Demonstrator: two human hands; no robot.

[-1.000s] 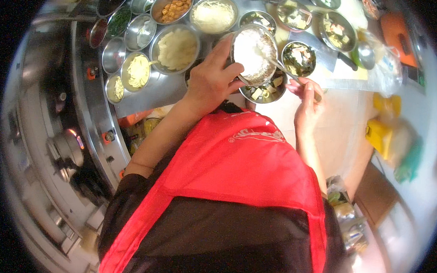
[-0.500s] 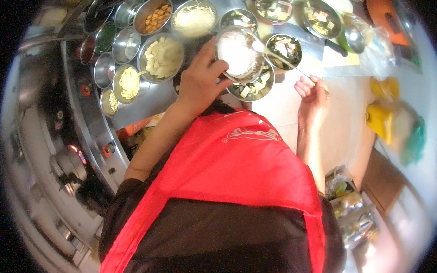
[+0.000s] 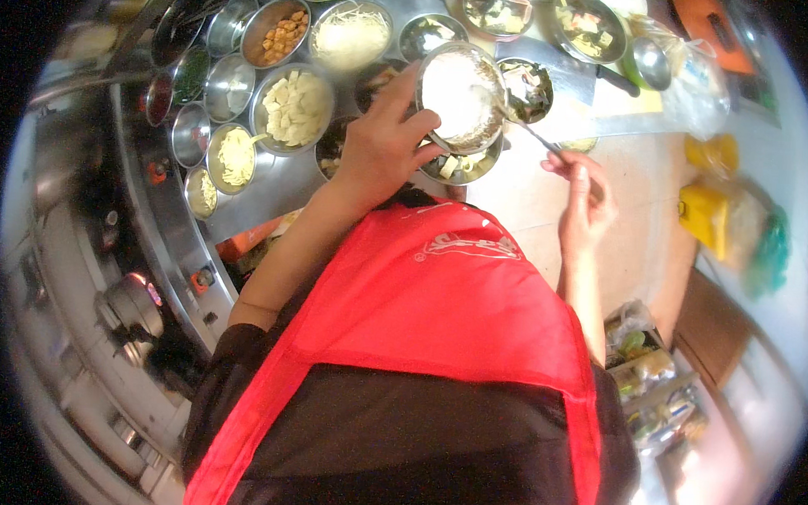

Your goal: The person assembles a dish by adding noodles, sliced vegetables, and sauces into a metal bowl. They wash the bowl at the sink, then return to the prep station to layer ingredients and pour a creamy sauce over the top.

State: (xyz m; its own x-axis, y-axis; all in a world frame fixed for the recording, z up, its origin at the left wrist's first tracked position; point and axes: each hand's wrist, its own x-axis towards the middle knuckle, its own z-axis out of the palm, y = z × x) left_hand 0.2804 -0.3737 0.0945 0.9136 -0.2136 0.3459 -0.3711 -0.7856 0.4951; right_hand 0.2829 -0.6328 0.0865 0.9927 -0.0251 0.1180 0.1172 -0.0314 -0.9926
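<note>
My left hand (image 3: pixel 385 149) grips the rim of a metal bowl (image 3: pixel 462 146) from its left side. Inside that bowl lies a bright white substance (image 3: pixel 457 92), with brownish smears along the wall; its exact kind is unclear. Between the fingers of my right hand (image 3: pixel 587 201) is the handle of a spoon (image 3: pixel 540 139), whose head dips in at the bowl's right side. The held bowl hangs over another metal bowl (image 3: pixel 487 166), partly covering it; pale chunks and dark leafy pieces show there.
Several similar bowls of mixed pieces stand around, one being a dark-leaf bowl (image 3: pixel 527 89). On the left are a bowl of pale cubes (image 3: pixel 293 109), shredded white strands (image 3: pixel 351 34) and orange chunks (image 3: pixel 281 38). A ladle (image 3: pixel 651 63) and plastic bag (image 3: pixel 702 89) lie right.
My left hand has shifted the held bowl slightly right. The spoon head, earlier at the rim with a white lump, is now lower inside the bowl's right side; my right hand has turned.
</note>
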